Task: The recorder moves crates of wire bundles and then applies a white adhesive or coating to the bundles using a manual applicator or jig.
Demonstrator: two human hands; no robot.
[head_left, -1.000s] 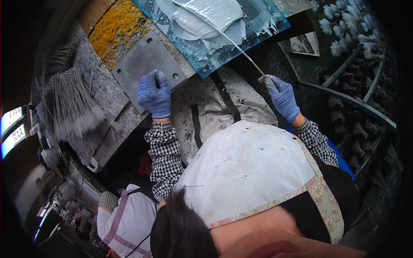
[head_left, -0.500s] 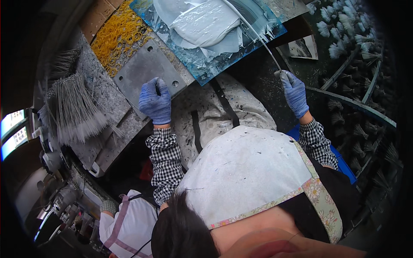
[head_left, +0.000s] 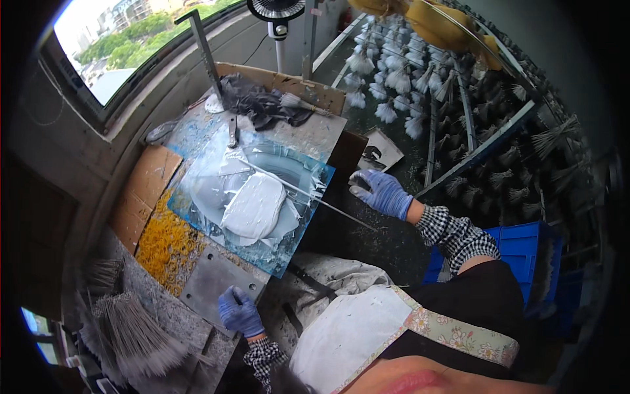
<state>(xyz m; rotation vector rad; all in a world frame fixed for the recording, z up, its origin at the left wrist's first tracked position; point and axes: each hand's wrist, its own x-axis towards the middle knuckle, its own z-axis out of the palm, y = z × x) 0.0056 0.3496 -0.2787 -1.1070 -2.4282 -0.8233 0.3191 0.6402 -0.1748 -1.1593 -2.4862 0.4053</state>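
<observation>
Rod [head_left: 341, 211], thin, 1: lies on the blue board [head_left: 281, 261] near white paste [head_left: 254, 207], outer end past the edge. My right hand [head_left: 386, 196]: fingers loosely parted, apart from it. My left hand [head_left: 240, 312]: curled over the grey plate [head_left: 215, 279]; whether it grips anything, I cannot tell.

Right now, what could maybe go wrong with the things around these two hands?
The thin rod juts past the edge of the blue board, below the open right hand; a bump might knock it off. The white paste lies uncovered, so a glove or sleeve could smear it. Loose yellow bands lie beside the metal plate, near the left hand, and might scatter.
</observation>
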